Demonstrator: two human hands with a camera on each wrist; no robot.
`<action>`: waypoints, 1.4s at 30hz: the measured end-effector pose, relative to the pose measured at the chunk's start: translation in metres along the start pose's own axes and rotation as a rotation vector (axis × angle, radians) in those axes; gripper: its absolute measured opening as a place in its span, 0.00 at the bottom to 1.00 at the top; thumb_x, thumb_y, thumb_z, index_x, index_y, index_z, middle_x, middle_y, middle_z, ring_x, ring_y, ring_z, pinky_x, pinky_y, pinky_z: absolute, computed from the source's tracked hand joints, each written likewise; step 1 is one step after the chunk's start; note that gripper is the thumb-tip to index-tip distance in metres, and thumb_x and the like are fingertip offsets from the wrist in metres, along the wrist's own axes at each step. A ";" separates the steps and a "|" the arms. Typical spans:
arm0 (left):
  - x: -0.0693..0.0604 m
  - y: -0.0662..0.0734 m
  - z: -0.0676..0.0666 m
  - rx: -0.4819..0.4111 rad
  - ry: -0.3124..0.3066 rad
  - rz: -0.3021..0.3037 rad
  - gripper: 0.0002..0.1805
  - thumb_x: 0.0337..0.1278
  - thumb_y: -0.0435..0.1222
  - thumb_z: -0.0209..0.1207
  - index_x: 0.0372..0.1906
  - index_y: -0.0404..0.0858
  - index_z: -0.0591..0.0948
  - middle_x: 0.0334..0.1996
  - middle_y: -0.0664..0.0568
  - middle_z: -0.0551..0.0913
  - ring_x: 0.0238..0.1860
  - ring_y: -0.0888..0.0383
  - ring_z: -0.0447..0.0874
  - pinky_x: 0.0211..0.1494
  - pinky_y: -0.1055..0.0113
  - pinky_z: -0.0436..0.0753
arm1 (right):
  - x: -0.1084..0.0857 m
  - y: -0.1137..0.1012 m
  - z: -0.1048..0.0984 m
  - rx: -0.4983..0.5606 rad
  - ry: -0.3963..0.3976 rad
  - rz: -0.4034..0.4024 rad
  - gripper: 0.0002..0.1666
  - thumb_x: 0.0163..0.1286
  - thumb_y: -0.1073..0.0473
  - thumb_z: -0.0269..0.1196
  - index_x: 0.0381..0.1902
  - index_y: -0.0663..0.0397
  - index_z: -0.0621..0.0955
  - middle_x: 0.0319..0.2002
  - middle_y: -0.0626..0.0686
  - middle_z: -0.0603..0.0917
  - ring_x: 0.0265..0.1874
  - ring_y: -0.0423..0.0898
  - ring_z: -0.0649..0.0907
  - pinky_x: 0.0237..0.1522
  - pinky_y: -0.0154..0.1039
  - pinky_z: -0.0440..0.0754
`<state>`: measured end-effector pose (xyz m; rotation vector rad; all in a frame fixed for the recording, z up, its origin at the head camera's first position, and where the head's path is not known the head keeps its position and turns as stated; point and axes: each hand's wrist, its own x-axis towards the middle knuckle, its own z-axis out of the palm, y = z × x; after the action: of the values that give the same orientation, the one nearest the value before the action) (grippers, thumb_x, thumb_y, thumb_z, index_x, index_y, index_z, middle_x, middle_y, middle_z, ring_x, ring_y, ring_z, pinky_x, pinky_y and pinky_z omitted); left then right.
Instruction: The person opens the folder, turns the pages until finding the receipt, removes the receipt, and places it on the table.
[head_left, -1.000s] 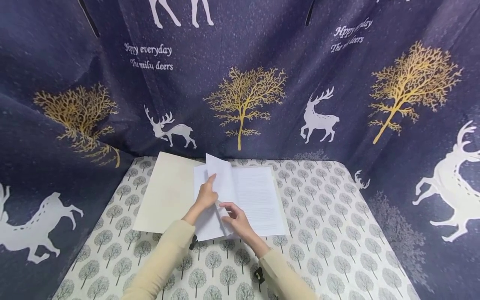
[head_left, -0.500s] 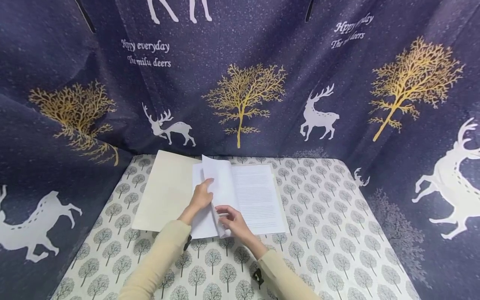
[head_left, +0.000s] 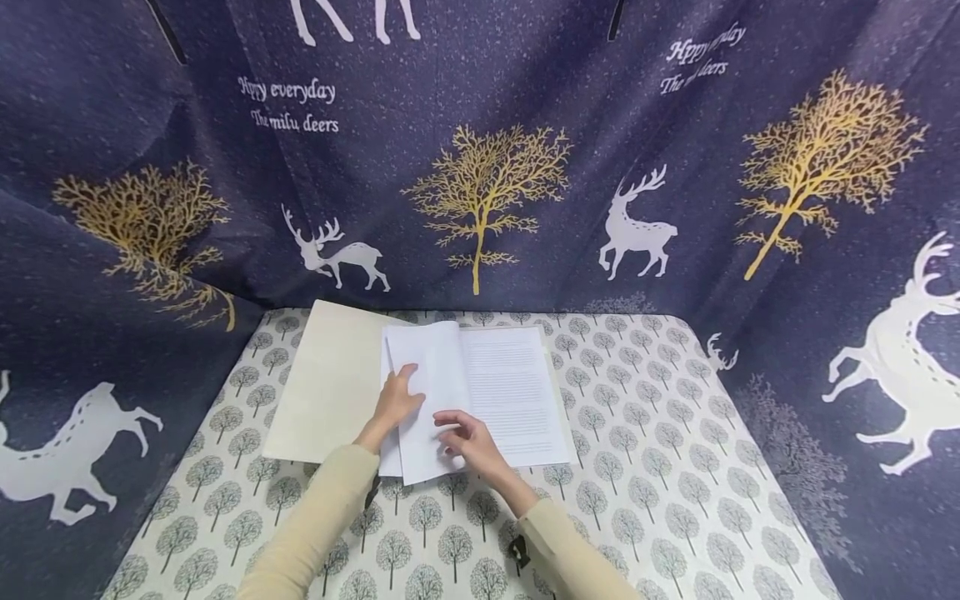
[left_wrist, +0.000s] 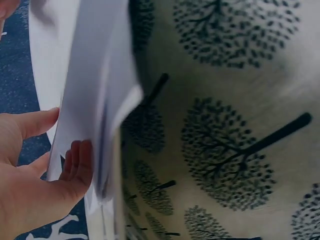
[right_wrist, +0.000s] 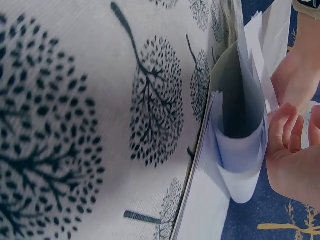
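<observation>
A bound document with a wide cream cover [head_left: 330,379] lies open on the table. Printed lines fill its right page [head_left: 510,392]; the turned white sheet [head_left: 431,358] lies over the left side and looks blank. My left hand [head_left: 397,400] rests on this sheet near its left edge, thumb and forefinger spread. Near the spine, my right hand [head_left: 471,442] is held low over the sheet with its fingers loosely bent. In the right wrist view, the pages [right_wrist: 245,165] bulge in a curl beside the right hand [right_wrist: 295,155]; whether it touches them I cannot tell.
Beneath the document is a pale tablecloth [head_left: 645,467] printed with grey trees. Dark blue curtains [head_left: 525,83] with white deer and gold trees hang behind the table and at both sides.
The sheet that stood partly raised has swung left and now lies flatter over the left side. My left hand has moved slightly left and down with it; the right hand has hardly moved.
</observation>
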<state>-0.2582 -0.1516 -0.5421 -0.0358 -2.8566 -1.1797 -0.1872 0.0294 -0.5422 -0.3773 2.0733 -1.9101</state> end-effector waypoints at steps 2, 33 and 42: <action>-0.001 -0.002 0.001 0.016 -0.001 -0.027 0.36 0.48 0.32 0.61 0.66 0.28 0.67 0.59 0.21 0.70 0.56 0.27 0.75 0.60 0.35 0.74 | 0.000 0.002 -0.003 0.001 0.004 -0.021 0.23 0.66 0.65 0.57 0.59 0.63 0.76 0.57 0.68 0.79 0.43 0.57 0.84 0.44 0.41 0.87; -0.014 -0.031 0.008 0.117 -0.110 -0.085 0.51 0.49 0.50 0.67 0.74 0.33 0.57 0.65 0.24 0.57 0.63 0.32 0.56 0.70 0.37 0.53 | 0.006 -0.025 -0.042 -0.017 0.028 0.035 0.25 0.66 0.71 0.55 0.61 0.71 0.72 0.58 0.74 0.75 0.52 0.71 0.79 0.54 0.57 0.83; -0.014 -0.043 0.008 0.113 -0.123 -0.115 0.51 0.50 0.51 0.67 0.75 0.34 0.56 0.72 0.24 0.45 0.70 0.31 0.45 0.73 0.35 0.45 | 0.025 -0.019 -0.078 -0.044 0.128 0.067 0.26 0.65 0.72 0.55 0.62 0.71 0.72 0.58 0.73 0.75 0.53 0.72 0.77 0.57 0.60 0.80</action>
<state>-0.2466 -0.1764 -0.5787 0.0643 -3.0659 -1.0670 -0.2413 0.0900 -0.5180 -0.1973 2.1820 -1.8983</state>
